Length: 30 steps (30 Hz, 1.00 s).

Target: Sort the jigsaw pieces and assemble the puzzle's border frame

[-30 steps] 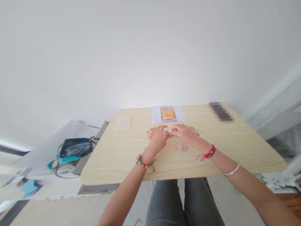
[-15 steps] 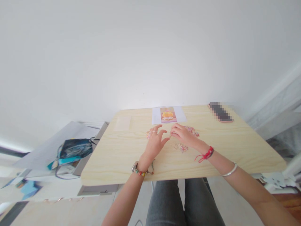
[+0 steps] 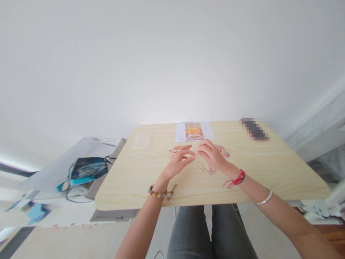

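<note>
My right hand (image 3: 211, 154) is closed in a pinch on a small pale puzzle piece (image 3: 196, 154), above the middle of the table. My left hand (image 3: 179, 160) faces it with fingers stretched and apart, thumb and fingertips close beside that piece; whether they touch it is too small to tell. A pile of puzzle pieces (image 3: 173, 151) lies partly hidden behind the left hand. Another pile (image 3: 223, 151) shows beyond the right hand. A smaller loose cluster of puzzle pieces (image 3: 207, 168) lies below the hands. Behind them is a sheet with a picture of a yellow figure (image 3: 194, 132).
A phone (image 3: 254, 130), blurred out, lies at the back right of the wooden table (image 3: 129, 183). A pale clear sheet (image 3: 142, 139) rests at the back left. Left of the table, a dark bag (image 3: 88, 167) sits on a lower surface. A white wall stands behind.
My left hand has turned, its fingers now straighter and its fingertips nearer the right hand. More of the left pile shows. The right hand still pinches, and the view has shifted slightly.
</note>
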Tool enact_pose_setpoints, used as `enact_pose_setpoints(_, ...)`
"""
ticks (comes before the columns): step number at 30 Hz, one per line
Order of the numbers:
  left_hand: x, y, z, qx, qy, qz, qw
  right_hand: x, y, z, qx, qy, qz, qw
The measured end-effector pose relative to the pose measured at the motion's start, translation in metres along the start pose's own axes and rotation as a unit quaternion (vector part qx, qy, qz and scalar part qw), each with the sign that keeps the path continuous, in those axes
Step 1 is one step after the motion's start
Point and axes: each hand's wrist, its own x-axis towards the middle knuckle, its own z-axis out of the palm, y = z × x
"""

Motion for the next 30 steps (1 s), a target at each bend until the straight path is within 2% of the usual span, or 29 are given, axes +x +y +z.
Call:
enact_pose_setpoints(2,0.000,0.000,0.001,-0.017,-0.002,-0.021,1.000,-0.001,0.001,0.000,0.004,-0.003,-0.006,1.000)
enact_pose_setpoints(5,-0.001,-0.002,0.001,0.042,0.037,-0.045,0.997,-0.003,0.006,0.001,-0.005,-0.026,-0.006,1.000)
enact_pose_setpoints(9,-0.004,-0.006,-0.002,0.151,0.101,0.010,0.983,-0.001,0.010,0.004,-0.040,-0.059,-0.002,0.997)
enact_pose_setpoints(13,-0.005,-0.009,-0.006,0.218,0.132,0.067,0.965,0.007,0.008,0.008,-0.057,-0.070,-0.002,0.996)
enact_pose_setpoints(17,-0.005,-0.014,-0.013,0.274,0.164,0.092,0.943,0.020,0.004,0.013,-0.054,-0.075,-0.004,0.996)
enact_pose_setpoints(20,-0.005,-0.021,-0.021,0.307,0.183,0.083,0.930,0.032,0.004,0.023,-0.050,-0.088,-0.001,0.995)
enact_pose_setpoints(25,-0.006,-0.041,-0.039,0.347,0.205,0.036,0.914,0.050,0.012,0.054,-0.059,-0.155,0.039,0.985)
enact_pose_setpoints(30,-0.006,-0.066,-0.047,0.358,0.214,-0.007,0.909,0.061,0.018,0.078,-0.062,-0.172,0.048,0.982)
